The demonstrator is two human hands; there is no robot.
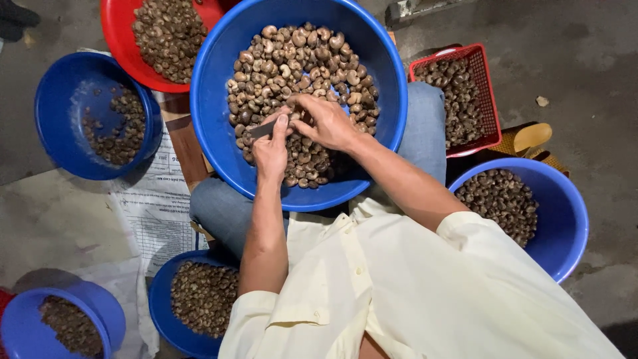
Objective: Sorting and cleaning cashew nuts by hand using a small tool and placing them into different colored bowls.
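A large blue basin (219,100) rests on my lap, filled with brown cashew nuts (299,60). Over the nuts, my left hand (271,149) grips a small dark blade (260,130), thumb pressed along it. My right hand (325,121) meets it from the right, fingers pinched on a single nut held against the blade. Both hands touch each other above the basin's middle. The nut itself is mostly hidden by my fingers.
Around me stand a red basin (116,33) of nuts, a blue basin (56,113) at left, a red mesh basket (488,100), a blue basin (565,219) at right, and two blue basins (159,306) (20,326) at lower left. Printed paper (156,206) lies on the concrete floor.
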